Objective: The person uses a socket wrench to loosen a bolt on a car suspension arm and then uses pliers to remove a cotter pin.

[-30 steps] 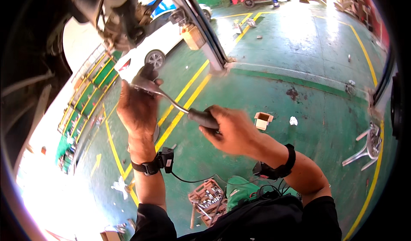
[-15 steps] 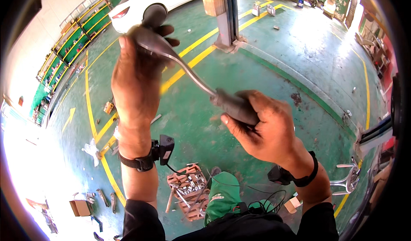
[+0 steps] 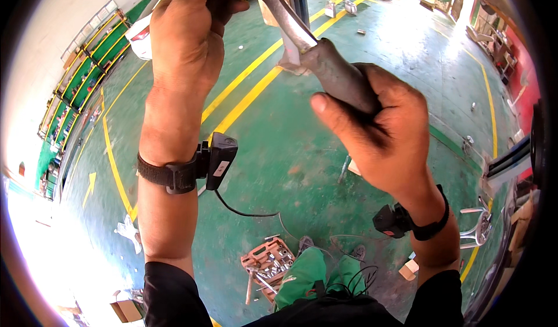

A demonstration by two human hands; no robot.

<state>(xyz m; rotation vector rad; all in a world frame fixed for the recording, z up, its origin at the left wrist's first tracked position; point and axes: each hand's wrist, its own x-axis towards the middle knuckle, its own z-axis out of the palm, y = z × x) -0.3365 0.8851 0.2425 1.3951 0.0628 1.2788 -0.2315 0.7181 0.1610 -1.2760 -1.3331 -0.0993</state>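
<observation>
I count one tool, one right hand and one left hand. Closest to me, two black sleeves lead to the forearms, and each wrist wears one black unit, so two in all. My right hand is wrapped around the butt of the tool's dark grip, thumb reaching left along its near side. My left hand is raised at the end of an almost straight forearm, fingers bending toward the right; its top runs out of view, so I can't tell whether it grips the far end.

The tool sits between the hands. Its long axis slants from the right palm away and leftward, and the bare metal shaft curves toward the left hand.

Under the hands, between the forearms, one open orange case of sockets lies on the green floor. Beyond the left hand stand one shelf rack and one white car.
</observation>
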